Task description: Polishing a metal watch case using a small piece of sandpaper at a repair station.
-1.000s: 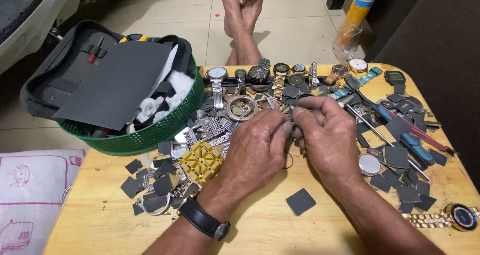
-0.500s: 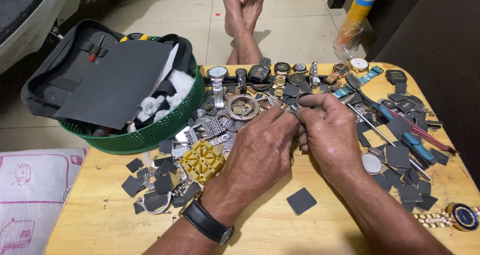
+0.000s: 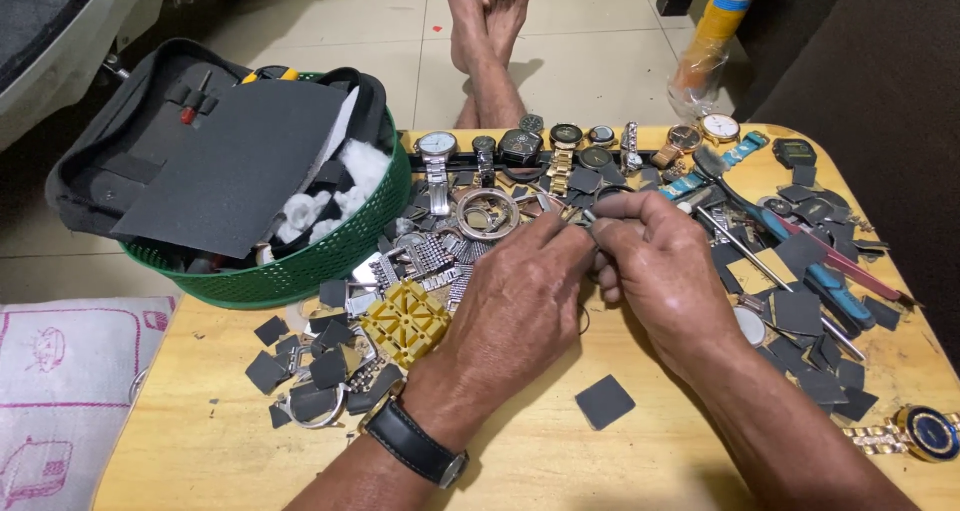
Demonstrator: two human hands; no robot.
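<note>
Hands meet above the worktop [image 3: 520, 461]: left hand [image 3: 525, 291] and right hand [image 3: 660, 266] pinch a small metal part [image 3: 588, 218] between fingertips, grip pressed together.

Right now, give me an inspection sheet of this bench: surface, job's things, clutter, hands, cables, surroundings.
Surface: yellow wooden table, crowded.
Job's things: small metal part pinched between both hands' fingertips; too small to identify.
Clutter: row of wristwatches, dark square pads, yellow plastic block, green basket holding a black case, hand tools.
Hands: left hand and right hand meet fingertip to fingertip.
Cables: nothing seen.
Surroundings: tiled floor, bare feet, bottle.
</note>
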